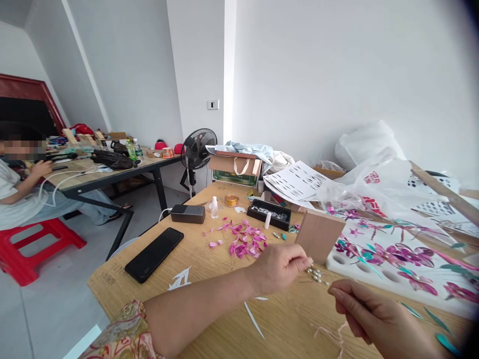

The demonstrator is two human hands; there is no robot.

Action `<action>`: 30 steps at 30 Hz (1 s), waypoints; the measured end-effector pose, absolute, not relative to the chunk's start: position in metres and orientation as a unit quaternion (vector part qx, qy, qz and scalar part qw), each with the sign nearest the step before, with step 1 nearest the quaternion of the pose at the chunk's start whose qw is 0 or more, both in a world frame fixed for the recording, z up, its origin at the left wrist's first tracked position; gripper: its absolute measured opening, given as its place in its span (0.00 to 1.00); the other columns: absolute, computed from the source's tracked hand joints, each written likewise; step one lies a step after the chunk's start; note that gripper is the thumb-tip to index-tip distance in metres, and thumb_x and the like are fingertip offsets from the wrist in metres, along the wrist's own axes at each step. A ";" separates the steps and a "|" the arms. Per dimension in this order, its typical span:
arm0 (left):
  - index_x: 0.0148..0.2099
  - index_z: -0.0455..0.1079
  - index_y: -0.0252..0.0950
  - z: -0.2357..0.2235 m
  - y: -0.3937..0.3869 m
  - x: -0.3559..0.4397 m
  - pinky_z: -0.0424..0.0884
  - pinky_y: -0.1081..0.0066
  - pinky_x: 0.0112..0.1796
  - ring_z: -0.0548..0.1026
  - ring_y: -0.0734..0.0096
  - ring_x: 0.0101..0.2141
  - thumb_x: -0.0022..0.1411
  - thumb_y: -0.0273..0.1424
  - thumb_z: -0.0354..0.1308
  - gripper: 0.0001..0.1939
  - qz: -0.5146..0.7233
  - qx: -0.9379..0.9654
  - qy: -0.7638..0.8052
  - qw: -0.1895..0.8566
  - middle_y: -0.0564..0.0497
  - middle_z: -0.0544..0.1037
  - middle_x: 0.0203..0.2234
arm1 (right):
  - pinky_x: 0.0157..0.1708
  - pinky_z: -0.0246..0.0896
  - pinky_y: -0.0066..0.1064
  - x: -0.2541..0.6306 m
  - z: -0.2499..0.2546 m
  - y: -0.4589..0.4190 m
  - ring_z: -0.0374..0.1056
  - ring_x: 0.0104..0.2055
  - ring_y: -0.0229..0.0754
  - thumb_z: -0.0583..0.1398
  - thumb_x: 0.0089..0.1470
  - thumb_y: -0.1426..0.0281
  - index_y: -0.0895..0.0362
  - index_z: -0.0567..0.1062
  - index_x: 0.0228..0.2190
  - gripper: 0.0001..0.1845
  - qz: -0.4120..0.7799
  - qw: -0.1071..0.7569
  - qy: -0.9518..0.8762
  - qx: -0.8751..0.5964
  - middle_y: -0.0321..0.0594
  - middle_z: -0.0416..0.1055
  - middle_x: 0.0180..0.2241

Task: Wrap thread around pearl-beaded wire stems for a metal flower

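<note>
Left hand pinching pearl cluster

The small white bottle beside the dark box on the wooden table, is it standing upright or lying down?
Upright. The small bottle stands on its base with its cap pointing up, on the wooden table just right of the dark box.

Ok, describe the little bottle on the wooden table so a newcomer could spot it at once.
Start at the light wooden table and go to its far edge, where a dark grey rectangular box lies. Just right of that box stands the small clear plastic bottle, upright with a white cap, left of the orange wire spool. It is the only see-through, standing thing there.
</note>
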State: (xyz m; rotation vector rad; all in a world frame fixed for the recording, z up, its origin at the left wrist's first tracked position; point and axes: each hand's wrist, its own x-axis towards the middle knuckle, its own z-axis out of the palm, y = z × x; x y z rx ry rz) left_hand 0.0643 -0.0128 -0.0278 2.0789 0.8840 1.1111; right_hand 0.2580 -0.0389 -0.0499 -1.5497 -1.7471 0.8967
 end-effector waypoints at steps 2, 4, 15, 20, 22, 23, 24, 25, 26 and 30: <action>0.26 0.60 0.34 -0.013 -0.012 0.056 0.57 0.78 0.25 0.59 0.81 0.22 0.60 0.36 0.46 0.14 0.462 0.746 0.341 0.337 0.57 0.60 0.18 | 0.14 0.51 0.25 0.262 -0.048 -0.036 0.55 0.14 0.33 0.53 0.45 0.53 0.55 0.69 0.22 0.18 0.388 0.314 -0.649 -0.574 0.33 0.61 0.13; 0.28 0.60 0.34 0.005 -0.012 0.048 0.57 0.78 0.24 0.59 0.81 0.21 0.60 0.37 0.46 0.13 0.513 0.700 0.332 0.369 0.57 0.61 0.17 | 0.15 0.50 0.25 0.263 -0.046 -0.036 0.54 0.15 0.33 0.53 0.45 0.52 0.56 0.68 0.21 0.19 0.419 0.323 -0.634 -0.564 0.32 0.59 0.14; 0.29 0.61 0.34 0.028 -0.038 0.032 0.57 0.78 0.25 0.61 0.80 0.23 0.61 0.39 0.45 0.14 0.440 0.735 0.301 0.418 0.56 0.62 0.20 | 0.13 0.42 0.21 0.241 -0.055 -0.046 0.48 0.11 0.28 0.52 0.48 0.55 0.56 0.63 0.19 0.18 0.471 0.277 -0.668 -0.506 0.26 0.54 0.11; 0.31 0.63 0.33 -0.013 -0.047 0.036 0.55 0.78 0.25 0.59 0.81 0.23 0.59 0.37 0.48 0.12 0.327 0.805 0.336 0.364 0.57 0.62 0.21 | 0.12 0.48 0.22 0.227 -0.051 -0.054 0.54 0.11 0.29 0.51 0.48 0.59 0.56 0.64 0.19 0.15 0.420 0.244 -0.710 -0.510 0.30 0.62 0.16; 0.31 0.64 0.32 -0.029 -0.048 0.037 0.56 0.79 0.25 0.60 0.80 0.23 0.58 0.36 0.50 0.11 0.311 0.811 0.348 0.353 0.56 0.62 0.21 | 0.13 0.50 0.22 0.222 -0.049 -0.057 0.55 0.12 0.30 0.50 0.49 0.61 0.55 0.64 0.18 0.15 0.394 0.234 -0.726 -0.514 0.29 0.61 0.14; 0.31 0.65 0.32 -0.036 -0.049 0.036 0.56 0.79 0.25 0.60 0.80 0.23 0.57 0.36 0.50 0.11 0.314 0.807 0.354 0.353 0.56 0.63 0.21 | 0.13 0.51 0.22 0.219 -0.049 -0.058 0.55 0.11 0.30 0.49 0.50 0.62 0.55 0.64 0.18 0.15 0.379 0.231 -0.734 -0.514 0.29 0.60 0.13; 0.30 0.65 0.32 -0.042 -0.048 0.036 0.56 0.79 0.25 0.61 0.80 0.23 0.57 0.36 0.51 0.11 0.317 0.802 0.363 0.353 0.56 0.63 0.21 | 0.14 0.51 0.22 0.218 -0.049 -0.059 0.55 0.11 0.31 0.49 0.50 0.62 0.55 0.64 0.17 0.15 0.364 0.231 -0.741 -0.515 0.29 0.59 0.13; 0.30 0.66 0.32 -0.048 -0.048 0.036 0.56 0.79 0.25 0.61 0.80 0.23 0.57 0.35 0.51 0.11 0.324 0.797 0.372 0.348 0.56 0.64 0.21 | 0.14 0.52 0.22 0.216 -0.050 -0.059 0.55 0.11 0.31 0.48 0.50 0.62 0.55 0.63 0.17 0.15 0.348 0.235 -0.746 -0.517 0.29 0.58 0.12; 0.29 0.66 0.32 -0.052 -0.047 0.036 0.57 0.79 0.26 0.61 0.80 0.23 0.57 0.34 0.51 0.10 0.333 0.793 0.378 0.343 0.56 0.64 0.20 | 0.14 0.52 0.22 0.215 -0.052 -0.059 0.55 0.11 0.31 0.48 0.50 0.62 0.55 0.63 0.17 0.16 0.334 0.242 -0.748 -0.520 0.29 0.58 0.12; 0.27 0.66 0.32 -0.063 -0.046 0.036 0.57 0.79 0.26 0.61 0.80 0.23 0.57 0.32 0.51 0.10 0.342 0.795 0.378 0.328 0.56 0.64 0.19 | 0.14 0.51 0.22 0.213 -0.057 -0.059 0.56 0.12 0.32 0.47 0.50 0.61 0.54 0.63 0.17 0.16 0.311 0.254 -0.743 -0.535 0.28 0.56 0.11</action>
